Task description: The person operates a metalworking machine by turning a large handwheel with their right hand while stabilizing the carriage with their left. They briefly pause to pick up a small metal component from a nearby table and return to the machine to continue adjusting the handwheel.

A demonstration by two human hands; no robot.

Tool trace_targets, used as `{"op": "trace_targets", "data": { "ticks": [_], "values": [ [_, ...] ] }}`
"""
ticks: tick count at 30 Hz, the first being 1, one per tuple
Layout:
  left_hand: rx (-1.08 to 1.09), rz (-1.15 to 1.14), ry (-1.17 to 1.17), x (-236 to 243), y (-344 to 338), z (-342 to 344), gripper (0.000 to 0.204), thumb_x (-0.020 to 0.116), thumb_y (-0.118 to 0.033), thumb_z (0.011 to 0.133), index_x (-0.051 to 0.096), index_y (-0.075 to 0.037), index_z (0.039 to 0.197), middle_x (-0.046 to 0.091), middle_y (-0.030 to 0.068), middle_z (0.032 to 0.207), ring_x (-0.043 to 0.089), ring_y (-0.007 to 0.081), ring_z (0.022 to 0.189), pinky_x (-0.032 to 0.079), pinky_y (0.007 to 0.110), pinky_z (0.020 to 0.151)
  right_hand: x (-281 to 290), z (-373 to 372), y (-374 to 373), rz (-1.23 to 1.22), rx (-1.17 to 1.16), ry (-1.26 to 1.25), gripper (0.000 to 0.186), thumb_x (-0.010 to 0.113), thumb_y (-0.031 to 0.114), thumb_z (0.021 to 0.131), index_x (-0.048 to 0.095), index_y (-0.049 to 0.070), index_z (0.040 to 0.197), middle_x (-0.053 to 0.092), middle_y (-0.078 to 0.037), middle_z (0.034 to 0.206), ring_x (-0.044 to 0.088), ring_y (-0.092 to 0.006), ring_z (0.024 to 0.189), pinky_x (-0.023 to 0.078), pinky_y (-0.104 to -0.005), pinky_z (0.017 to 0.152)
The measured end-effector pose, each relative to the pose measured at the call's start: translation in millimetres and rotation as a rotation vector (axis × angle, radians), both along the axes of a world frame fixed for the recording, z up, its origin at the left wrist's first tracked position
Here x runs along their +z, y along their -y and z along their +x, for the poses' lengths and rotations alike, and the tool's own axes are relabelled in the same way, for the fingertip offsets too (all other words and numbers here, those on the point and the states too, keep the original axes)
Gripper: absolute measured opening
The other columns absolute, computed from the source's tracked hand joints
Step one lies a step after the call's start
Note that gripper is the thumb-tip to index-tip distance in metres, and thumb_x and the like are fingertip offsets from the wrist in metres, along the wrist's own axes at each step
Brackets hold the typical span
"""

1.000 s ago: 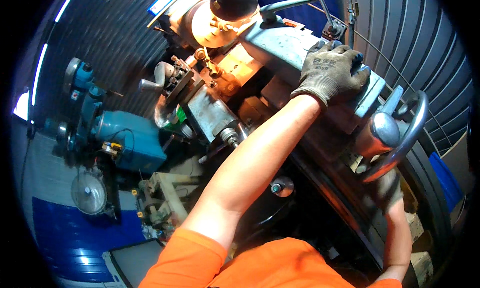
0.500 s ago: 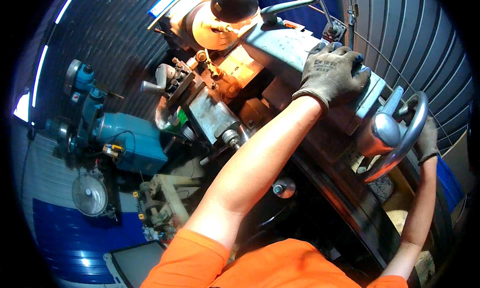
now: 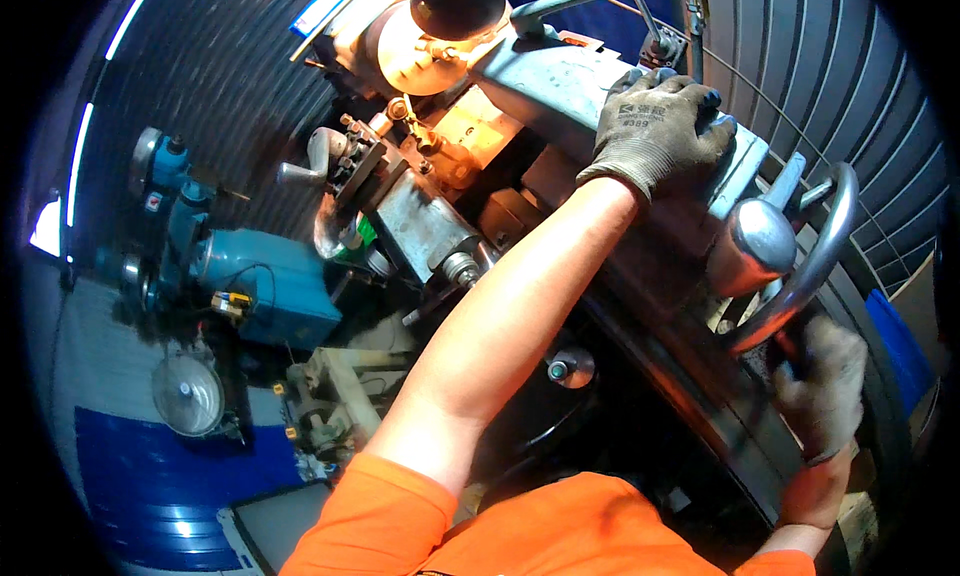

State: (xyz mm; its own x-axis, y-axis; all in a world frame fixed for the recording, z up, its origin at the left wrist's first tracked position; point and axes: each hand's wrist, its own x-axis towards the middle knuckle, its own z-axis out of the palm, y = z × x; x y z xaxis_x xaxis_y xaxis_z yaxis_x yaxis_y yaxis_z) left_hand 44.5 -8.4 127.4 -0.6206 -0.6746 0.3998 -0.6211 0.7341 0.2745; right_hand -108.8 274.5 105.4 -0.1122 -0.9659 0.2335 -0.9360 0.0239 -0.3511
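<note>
My left hand (image 3: pixel 660 131), in a grey work glove, rests on top of a pale blue-green lathe tailstock (image 3: pixel 540 76), its fingers bent over the far edge. A shiny metal handwheel (image 3: pixel 835 251) stands at the tailstock's right end, around a rounded metal hub (image 3: pixel 757 238). At the wheel's lower rim is my right hand (image 3: pixel 828 391), also gloved, its fingers curled in at the rim. Motion blurs this hand, and its fingertips are partly hidden. A lever (image 3: pixel 787 181) stands up by the hub.
Lamplight falls on the round chuck (image 3: pixel 410 56) at the upper middle. The tool post (image 3: pixel 355 166) and carriage slide (image 3: pixel 425 221) sit left of the tailstock. Farther left stand a teal machine (image 3: pixel 270 276) and a fan (image 3: pixel 188 394). A ribbed metal wall (image 3: pixel 840 86) rises at right.
My right hand has moved from the far right side of the handwheel down to its lower rim, nearer my body. The wheel's spokes show at a different angle. My left hand stays on the tailstock.
</note>
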Motion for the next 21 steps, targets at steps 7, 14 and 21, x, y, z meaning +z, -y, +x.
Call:
{"op": "trace_targets", "data": {
  "ticks": [7,14,21],
  "values": [
    [-0.001,0.084,0.016,1,1,0,0.057,0.057,-0.057,0.090,0.067,-0.021,0.132,0.060,0.0070,0.142,0.049,0.0377,0.138,0.033,0.051,0.118,28,-48,60,-0.344,0.031,0.154,0.034,0.074,0.003,0.079,0.066,0.004,0.113,0.071,-0.014,0.094,0.072,-0.0272,0.087,0.056,-0.0379,0.081],
    [0.004,0.099,0.023,4,-1,1,0.057,0.056,-0.058,0.089,0.067,-0.021,0.131,0.061,0.0065,0.141,0.051,0.0337,0.136,0.034,0.049,0.117,14,-91,88,-0.332,-0.124,-0.067,0.024,0.072,0.005,0.081,0.066,0.006,0.105,0.070,-0.016,0.096,0.070,-0.0353,0.089,0.054,-0.0415,0.078],
    [-0.010,0.036,-0.013,-2,1,2,0.054,0.057,-0.057,0.089,0.069,-0.020,0.127,0.067,0.0065,0.131,0.060,0.0307,0.124,0.038,0.048,0.112,-3,-113,108,-0.156,-0.224,-0.203,0.028,0.073,0.018,0.085,0.065,0.008,0.110,0.070,-0.016,0.101,0.069,-0.0362,0.096,0.053,-0.0454,0.081]
  ]
}}
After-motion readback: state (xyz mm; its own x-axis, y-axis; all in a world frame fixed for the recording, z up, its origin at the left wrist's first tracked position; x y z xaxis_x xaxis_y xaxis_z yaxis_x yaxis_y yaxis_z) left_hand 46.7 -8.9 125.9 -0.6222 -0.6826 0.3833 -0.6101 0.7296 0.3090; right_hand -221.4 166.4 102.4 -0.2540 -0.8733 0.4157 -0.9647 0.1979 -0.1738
